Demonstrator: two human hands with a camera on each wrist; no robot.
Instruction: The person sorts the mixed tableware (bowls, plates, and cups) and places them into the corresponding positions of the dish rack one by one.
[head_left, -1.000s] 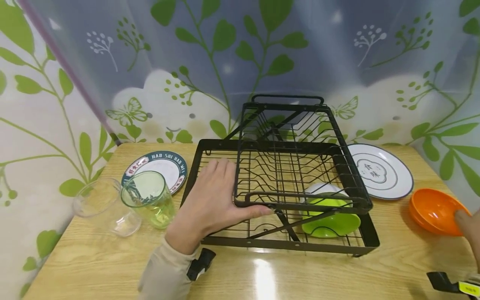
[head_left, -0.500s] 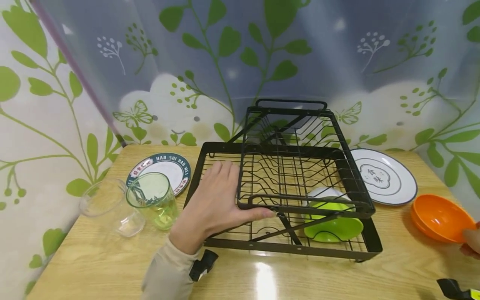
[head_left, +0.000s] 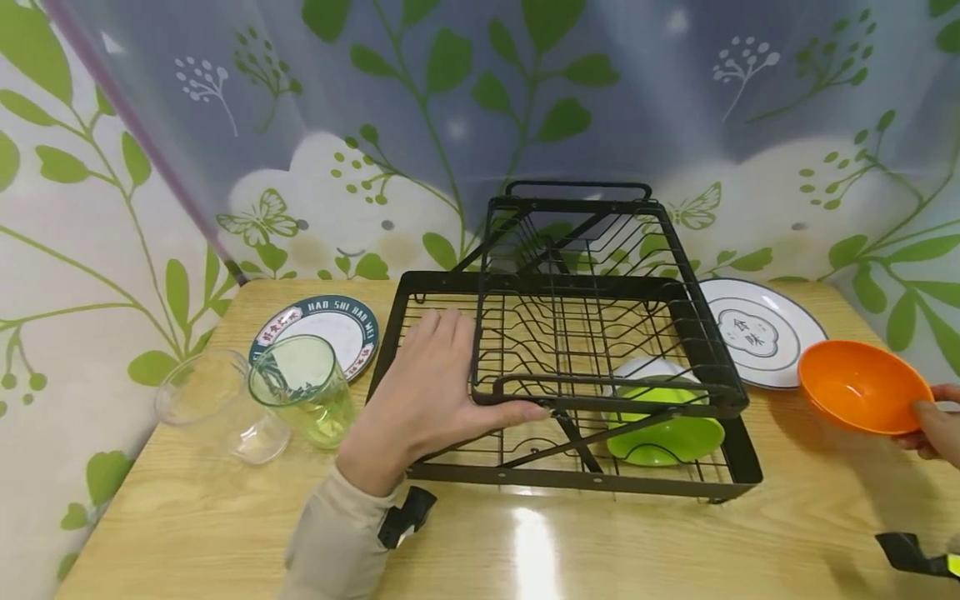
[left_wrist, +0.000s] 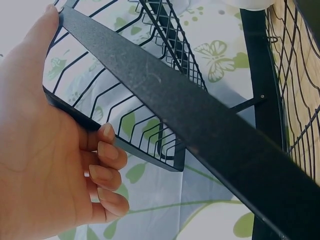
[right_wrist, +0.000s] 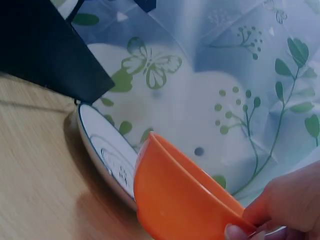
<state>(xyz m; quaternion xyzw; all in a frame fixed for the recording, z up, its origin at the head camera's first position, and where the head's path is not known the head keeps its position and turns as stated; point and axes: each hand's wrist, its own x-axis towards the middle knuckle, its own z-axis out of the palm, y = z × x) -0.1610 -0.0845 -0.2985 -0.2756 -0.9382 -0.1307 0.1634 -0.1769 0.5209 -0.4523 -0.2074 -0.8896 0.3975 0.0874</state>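
Observation:
My left hand (head_left: 423, 392) grips the left front corner of the upper tier of a black two-tier dish rack (head_left: 600, 479); in the left wrist view its fingers (left_wrist: 102, 175) curl at the tier's edge. At the far right, my right hand (head_left: 937, 421) pinches the rim of an orange bowl (head_left: 862, 387). The right wrist view shows this bowl (right_wrist: 175, 195) tilted and raised off the table, with thumb and fingers on its rim. A green bowl (head_left: 667, 442) sits in the lower tier, in front of a white dish (head_left: 648, 368) partly hidden by wires.
A white plate (head_left: 776, 342) lies right of the rack. On the left are a plate with a dark green rim (head_left: 360, 321), a green glass (head_left: 322, 417) and a clear cup (head_left: 258, 437). A leaf-patterned cloth (head_left: 360, 75) hangs behind the wooden table (head_left: 465, 550).
My right hand has lifted the orange bowl off the table and moved it slightly left, towards the white plate. My left hand stays on the rack.

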